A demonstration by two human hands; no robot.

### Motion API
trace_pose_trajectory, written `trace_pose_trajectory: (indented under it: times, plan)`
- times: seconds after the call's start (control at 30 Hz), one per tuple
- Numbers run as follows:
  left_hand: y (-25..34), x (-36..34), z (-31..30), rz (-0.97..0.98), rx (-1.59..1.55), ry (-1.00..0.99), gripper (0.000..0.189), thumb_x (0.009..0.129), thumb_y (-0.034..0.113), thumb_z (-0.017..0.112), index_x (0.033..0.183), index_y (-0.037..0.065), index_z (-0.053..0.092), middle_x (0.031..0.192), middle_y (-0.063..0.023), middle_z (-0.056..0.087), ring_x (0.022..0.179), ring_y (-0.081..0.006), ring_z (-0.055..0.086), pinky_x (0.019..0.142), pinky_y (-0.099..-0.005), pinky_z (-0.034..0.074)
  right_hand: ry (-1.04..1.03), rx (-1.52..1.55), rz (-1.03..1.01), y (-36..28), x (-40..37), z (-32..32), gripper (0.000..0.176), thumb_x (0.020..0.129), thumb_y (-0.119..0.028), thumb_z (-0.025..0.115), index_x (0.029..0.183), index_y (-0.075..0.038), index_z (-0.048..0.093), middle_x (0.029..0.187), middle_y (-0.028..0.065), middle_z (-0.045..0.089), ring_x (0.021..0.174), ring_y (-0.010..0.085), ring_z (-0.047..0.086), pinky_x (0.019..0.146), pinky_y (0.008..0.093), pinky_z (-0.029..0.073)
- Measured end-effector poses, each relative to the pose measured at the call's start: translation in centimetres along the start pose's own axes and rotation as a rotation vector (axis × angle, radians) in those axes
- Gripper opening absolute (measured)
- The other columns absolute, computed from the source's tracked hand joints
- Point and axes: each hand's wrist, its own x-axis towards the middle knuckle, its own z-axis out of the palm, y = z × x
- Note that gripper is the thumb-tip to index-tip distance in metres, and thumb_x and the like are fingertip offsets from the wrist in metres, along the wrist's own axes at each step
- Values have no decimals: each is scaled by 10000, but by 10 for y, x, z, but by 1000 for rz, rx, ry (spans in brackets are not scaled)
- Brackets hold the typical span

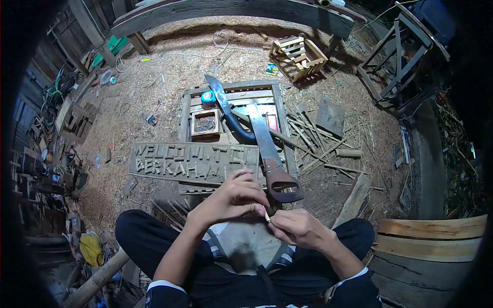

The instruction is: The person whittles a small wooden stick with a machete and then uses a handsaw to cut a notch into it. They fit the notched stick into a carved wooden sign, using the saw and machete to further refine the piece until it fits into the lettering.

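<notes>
Between my hands is a short, thin, pale piece of wood (267, 214). My left hand (231, 197) has its thumb and fingertips pressed at the upper end of it. The fingers of my right hand (297, 226) are curled tightly round the lower end. Just beyond them lies a handsaw (265, 141) with a brown handle, its blade across a low slatted wooden table (281, 102). Left of the saw rests a machete (219, 95) with a black handle. A wooden sign board (192, 179) bears raised stick letters, "WELCOM" and "BERKAH" being readable; my left hand partly covers its right end.
On the table stand a small wooden box (205, 134) of bits and a blue-lidded jar (208, 97). Cut sticks (313, 136) and a flat board (330, 118) lie to the right. A slatted crate (298, 57) sits farther back on the shaving-covered ground.
</notes>
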Motion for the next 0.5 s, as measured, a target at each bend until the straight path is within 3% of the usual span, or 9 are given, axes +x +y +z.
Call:
trace_pose_trajectory:
  times: [0.43, 0.5]
  plan:
    - [-15, 12, 20, 52, -305, -1, 209, 807, 176, 831, 981, 78, 768, 969, -24, 736, 1041, -204, 663, 1170, -468, 331, 4, 225, 17, -11, 3, -16, 117, 936, -56, 686, 896, -6, 588, 759, 118, 525, 641, 314, 578, 594, 407, 462]
    - [-13, 15, 26, 26, -510, -30, 202, 807, 158, 833, 976, 68, 769, 962, -35, 732, 1057, -207, 655, 1166, -462, 336, -13, 303, 19, -11, 3, -20, 126, 951, -62, 682, 885, -7, 590, 739, 119, 507, 636, 310, 563, 588, 400, 446]
